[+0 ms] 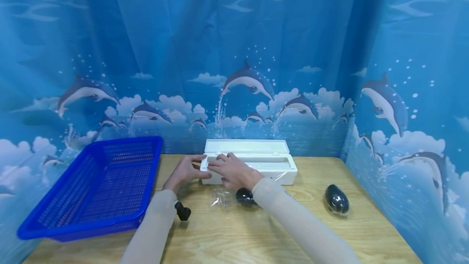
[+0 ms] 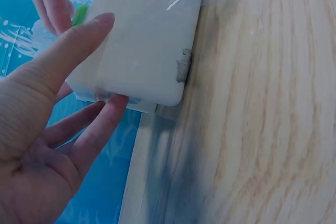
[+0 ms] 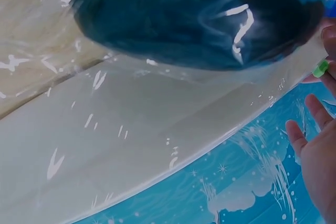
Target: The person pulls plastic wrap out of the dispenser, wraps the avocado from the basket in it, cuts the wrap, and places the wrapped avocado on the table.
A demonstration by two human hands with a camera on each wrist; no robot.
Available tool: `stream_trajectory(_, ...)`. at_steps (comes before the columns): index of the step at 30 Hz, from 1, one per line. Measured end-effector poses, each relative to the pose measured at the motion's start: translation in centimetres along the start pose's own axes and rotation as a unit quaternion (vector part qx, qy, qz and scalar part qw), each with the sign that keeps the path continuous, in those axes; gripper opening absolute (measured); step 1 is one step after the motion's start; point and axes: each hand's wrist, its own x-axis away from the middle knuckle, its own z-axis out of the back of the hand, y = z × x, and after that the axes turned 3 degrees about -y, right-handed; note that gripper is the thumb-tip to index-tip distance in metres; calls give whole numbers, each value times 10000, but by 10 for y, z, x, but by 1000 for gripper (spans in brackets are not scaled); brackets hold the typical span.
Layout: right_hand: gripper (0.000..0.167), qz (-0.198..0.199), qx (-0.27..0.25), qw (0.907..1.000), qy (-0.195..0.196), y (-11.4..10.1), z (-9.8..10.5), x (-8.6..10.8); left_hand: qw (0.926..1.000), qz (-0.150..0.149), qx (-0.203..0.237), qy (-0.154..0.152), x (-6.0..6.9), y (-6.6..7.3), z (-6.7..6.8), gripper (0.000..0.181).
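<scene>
A long white cling film dispenser box [image 1: 272, 174] lies with its lid [image 1: 246, 146] raised. Around its left end my left hand [image 1: 185, 172] grips, thumb on the front face and fingers at the end wall. My right hand [image 1: 236, 171] reaches across the box's left part, its fingertips at a small green slider [image 2: 80, 15] on the edge; its grip is partly hidden. Clear film [image 3: 105, 108] runs down the front. Beneath the right wrist lies a dark glossy oval [image 1: 244, 196] in clear film.
Another film-wrapped dark oval [image 1: 337, 199] lies on the right of the wooden table [image 1: 293, 231]. A blue plastic basket [image 1: 106, 188] stands on the left. Behind hangs a dolphin-patterned curtain [image 1: 183, 52]. A black strap piece [image 1: 182, 212] is at the left wrist.
</scene>
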Motion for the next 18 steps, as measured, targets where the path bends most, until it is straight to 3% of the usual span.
stream_trajectory(6, 70, 10, 66, 10000, -49, -1, 1, 0, 9997, -199, -11, -149, 1, 1, -1, 77)
stream_trajectory(14, 75, -57, 10, 9999, -85, 1, -1, 2, 9999, -77, 3, -86, -1, 0, 0, 76)
stream_trajectory(18, 72, -88, 8, 9999, -125, 3, -3, 4, 9997, -174, -1, -169, -1, -2, 1, 76)
